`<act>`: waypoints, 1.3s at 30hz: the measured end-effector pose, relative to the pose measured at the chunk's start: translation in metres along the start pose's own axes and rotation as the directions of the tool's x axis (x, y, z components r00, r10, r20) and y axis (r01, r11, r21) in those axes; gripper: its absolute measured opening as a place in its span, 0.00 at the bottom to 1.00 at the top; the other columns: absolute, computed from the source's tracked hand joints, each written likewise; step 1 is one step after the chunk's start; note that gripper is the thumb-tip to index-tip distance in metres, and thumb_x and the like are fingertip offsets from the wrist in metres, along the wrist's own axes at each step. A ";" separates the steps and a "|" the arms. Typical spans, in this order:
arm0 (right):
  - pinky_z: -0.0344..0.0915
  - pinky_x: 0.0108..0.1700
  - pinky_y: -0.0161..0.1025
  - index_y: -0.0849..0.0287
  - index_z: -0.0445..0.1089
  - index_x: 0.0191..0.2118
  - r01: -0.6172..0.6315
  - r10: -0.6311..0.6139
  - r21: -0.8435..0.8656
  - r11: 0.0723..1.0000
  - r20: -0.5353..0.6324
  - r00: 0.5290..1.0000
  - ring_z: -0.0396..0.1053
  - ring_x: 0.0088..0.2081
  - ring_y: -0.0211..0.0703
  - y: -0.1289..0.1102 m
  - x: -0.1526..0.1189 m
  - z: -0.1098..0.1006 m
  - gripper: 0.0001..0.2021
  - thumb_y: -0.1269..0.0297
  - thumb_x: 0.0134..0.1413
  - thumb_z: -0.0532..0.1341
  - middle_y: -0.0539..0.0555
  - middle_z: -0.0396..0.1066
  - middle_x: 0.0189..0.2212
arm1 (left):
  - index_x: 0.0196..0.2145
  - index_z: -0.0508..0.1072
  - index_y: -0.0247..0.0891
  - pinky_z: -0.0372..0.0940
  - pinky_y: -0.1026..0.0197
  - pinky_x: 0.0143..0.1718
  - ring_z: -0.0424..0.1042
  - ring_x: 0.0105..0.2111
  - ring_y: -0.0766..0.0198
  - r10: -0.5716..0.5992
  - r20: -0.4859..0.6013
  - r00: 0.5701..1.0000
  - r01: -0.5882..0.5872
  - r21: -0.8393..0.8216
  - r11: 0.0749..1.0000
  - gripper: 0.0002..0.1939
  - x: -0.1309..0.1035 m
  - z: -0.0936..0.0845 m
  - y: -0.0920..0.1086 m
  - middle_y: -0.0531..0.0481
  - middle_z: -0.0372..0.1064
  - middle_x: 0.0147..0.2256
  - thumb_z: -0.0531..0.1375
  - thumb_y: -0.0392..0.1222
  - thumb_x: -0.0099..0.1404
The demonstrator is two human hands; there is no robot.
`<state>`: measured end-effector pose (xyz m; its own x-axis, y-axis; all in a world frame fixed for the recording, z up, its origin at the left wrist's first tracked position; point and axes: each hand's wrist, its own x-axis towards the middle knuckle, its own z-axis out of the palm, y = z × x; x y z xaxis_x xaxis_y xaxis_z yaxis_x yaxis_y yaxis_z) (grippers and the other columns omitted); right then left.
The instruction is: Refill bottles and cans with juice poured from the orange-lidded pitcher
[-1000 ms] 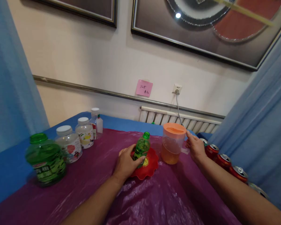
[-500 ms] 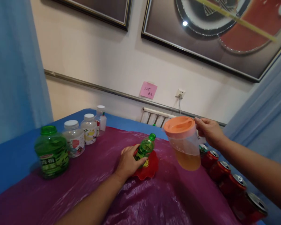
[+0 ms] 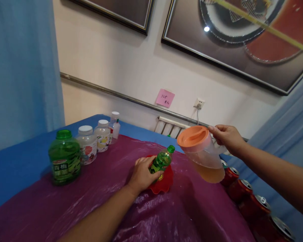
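My left hand (image 3: 142, 175) is wrapped round a small green plastic bottle (image 3: 162, 160), which has no cap on and leans to the right. Under the bottle lies a red scalloped plate (image 3: 166, 185). My right hand (image 3: 227, 137) grips the handle of a clear pitcher (image 3: 204, 158) with an orange lid. Amber liquid fills the lower part of the pitcher, which hangs above the table, tilted toward the bottle. No stream shows between the pitcher and the bottle.
On the left stand a large green jar (image 3: 64, 158) and several clear bottles with white caps (image 3: 87, 146). Several red cans (image 3: 254, 204) line the right edge. Purple plastic sheeting (image 3: 111, 195) covers the blue table (image 3: 20, 168).
The pitcher has tipped further toward the bottle, its base swinging out to the right. My left hand still holds the bottle on the plate. The whole view has shifted slightly.
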<state>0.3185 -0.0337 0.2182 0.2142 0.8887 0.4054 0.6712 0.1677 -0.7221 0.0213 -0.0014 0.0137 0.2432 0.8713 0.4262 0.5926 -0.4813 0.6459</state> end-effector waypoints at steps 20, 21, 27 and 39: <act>0.50 0.19 0.35 0.55 0.62 0.18 0.019 -0.013 -0.132 0.991 0.049 0.999 0.51 0.18 0.34 -0.005 0.009 -0.005 0.32 0.29 0.36 0.67 0.44 0.51 0.14 | 0.54 0.75 0.44 0.59 0.49 0.56 0.72 0.51 0.48 -0.005 0.014 1.000 0.005 -0.022 1.000 0.30 -0.002 -0.003 0.004 0.48 0.78 0.49 0.72 0.47 0.53; 0.51 0.19 0.35 0.55 0.62 0.18 0.018 -0.011 -0.135 0.991 0.050 0.999 0.51 0.18 0.34 -0.006 0.009 -0.005 0.31 0.29 0.37 0.67 0.44 0.52 0.14 | 0.54 0.75 0.45 0.59 0.49 0.56 0.72 0.51 0.48 -0.004 0.015 1.000 0.004 -0.023 1.000 0.30 -0.002 -0.002 0.003 0.48 0.78 0.49 0.72 0.47 0.53; 0.50 0.18 0.34 0.55 0.60 0.17 0.020 -0.011 -0.152 0.988 0.054 0.998 0.52 0.18 0.34 -0.013 0.009 -0.006 0.31 0.30 0.37 0.68 0.44 0.51 0.14 | 0.54 0.75 0.45 0.58 0.49 0.56 0.71 0.51 0.48 -0.003 0.011 1.000 0.003 -0.032 0.999 0.29 -0.002 -0.002 0.002 0.49 0.78 0.49 0.72 0.47 0.54; 0.50 0.18 0.35 0.56 0.64 0.18 0.001 0.011 -0.161 0.987 0.074 0.997 0.51 0.18 0.34 -0.021 0.011 -0.003 0.32 0.28 0.32 0.69 0.44 0.52 0.14 | 0.54 0.75 0.46 0.58 0.48 0.56 0.72 0.51 0.49 -0.012 0.010 1.000 0.012 -0.052 0.999 0.29 -0.003 -0.001 0.004 0.49 0.78 0.49 0.72 0.46 0.53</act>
<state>0.3090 -0.0286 0.2395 0.1688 0.9196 0.3546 0.7767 0.0974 -0.6223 0.0217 -0.0058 0.0155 0.2436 0.8777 0.4126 0.5548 -0.4751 0.6830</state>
